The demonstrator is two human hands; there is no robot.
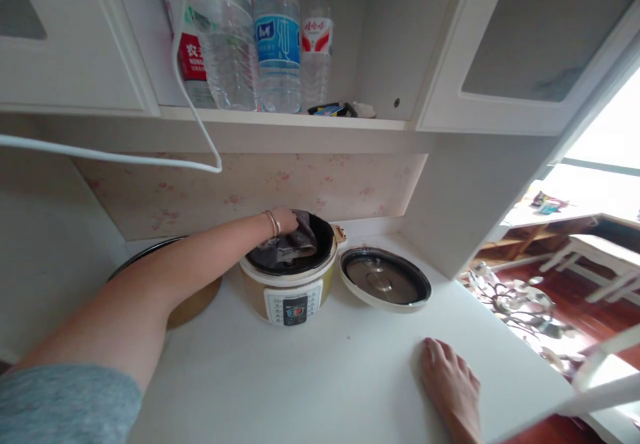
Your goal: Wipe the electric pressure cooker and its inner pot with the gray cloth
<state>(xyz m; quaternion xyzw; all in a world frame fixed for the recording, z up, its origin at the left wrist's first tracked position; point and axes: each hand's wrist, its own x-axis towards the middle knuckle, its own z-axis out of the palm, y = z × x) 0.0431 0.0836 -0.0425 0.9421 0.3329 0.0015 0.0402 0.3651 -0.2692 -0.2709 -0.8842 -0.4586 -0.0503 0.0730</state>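
My left hand point(286, 220), with bangles at the wrist, reaches into the open rice cooker point(295, 297) and is closed on a dark grey cloth point(295, 244). Part of the cloth lies against the cooker's black inside; the fingertips are hidden by it. On the white countertop, at the lower right, my right hand point(450, 384) rests palm down with its fingers laid on the surface, holding nothing. Between the cooker and the side panel lies the detached lid point(383, 281), its inner side facing up.
A round brown vessel with a dark rim point(197, 307) stands partly behind my left arm. Overhead, a cabinet shelf point(290, 117) bears several plastic bottles point(277, 57). A white cable point(150, 161) hangs in front. To the right are the countertop's edge and a white stool point(610, 254).
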